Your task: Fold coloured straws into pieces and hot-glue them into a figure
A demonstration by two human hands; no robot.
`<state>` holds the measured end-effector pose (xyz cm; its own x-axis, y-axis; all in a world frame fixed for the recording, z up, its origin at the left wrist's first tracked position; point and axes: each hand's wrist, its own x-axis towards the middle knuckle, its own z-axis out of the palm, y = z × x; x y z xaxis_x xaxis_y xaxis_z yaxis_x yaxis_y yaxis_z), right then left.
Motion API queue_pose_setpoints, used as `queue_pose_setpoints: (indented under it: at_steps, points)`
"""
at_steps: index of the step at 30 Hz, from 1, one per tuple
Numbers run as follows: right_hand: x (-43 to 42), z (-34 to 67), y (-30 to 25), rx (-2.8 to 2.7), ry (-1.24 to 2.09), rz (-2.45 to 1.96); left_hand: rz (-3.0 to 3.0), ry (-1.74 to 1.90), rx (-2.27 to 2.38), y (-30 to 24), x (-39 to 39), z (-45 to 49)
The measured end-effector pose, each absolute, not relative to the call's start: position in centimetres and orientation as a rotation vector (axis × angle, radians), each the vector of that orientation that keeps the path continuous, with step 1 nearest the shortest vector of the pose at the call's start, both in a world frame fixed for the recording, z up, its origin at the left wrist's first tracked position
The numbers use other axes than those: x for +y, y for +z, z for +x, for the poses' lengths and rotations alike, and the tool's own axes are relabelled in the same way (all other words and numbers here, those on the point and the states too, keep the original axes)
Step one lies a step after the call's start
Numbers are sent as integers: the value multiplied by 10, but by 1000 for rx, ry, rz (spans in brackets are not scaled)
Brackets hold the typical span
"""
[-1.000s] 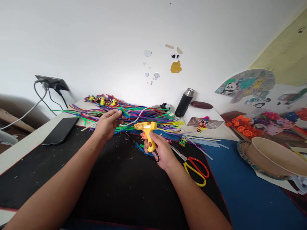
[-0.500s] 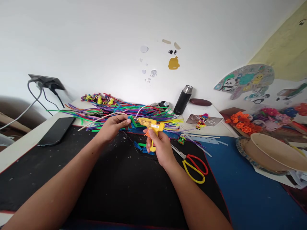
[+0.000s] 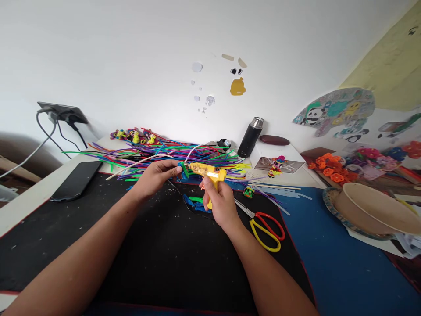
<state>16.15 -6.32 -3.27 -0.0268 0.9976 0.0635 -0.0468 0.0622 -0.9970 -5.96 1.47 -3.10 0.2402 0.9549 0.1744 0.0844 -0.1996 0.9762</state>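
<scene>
My right hand [image 3: 219,203] is wrapped round the handle of a yellow glue gun [image 3: 208,172], whose nozzle points left. My left hand [image 3: 155,175] pinches a small blue and green pipe-cleaner piece [image 3: 183,169] right at the nozzle tip. Both hands hover over a black mat [image 3: 148,245]. More blue and green bent pieces [image 3: 194,202] lie on the mat under the gun. A heap of coloured pipe cleaners [image 3: 171,153] lies just behind the hands.
Red and yellow scissors [image 3: 265,224] lie right of my right hand. A dark phone [image 3: 75,180] rests at the left edge, a black flask [image 3: 250,137] stands at the back. A round shallow bowl [image 3: 371,210] and orange craft pieces [image 3: 332,172] sit at the right.
The glue gun has swung left until its nozzle meets the piece in my left hand. My left hand has shifted slightly right towards it.
</scene>
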Motion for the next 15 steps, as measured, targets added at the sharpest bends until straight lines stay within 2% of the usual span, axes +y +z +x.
queue_pose_setpoints:
  at_steps: [15]
  points:
    - [-66, 160, -31, -1237, 1147, -1194, 1536, 1119, 1045, -27, 11, -56]
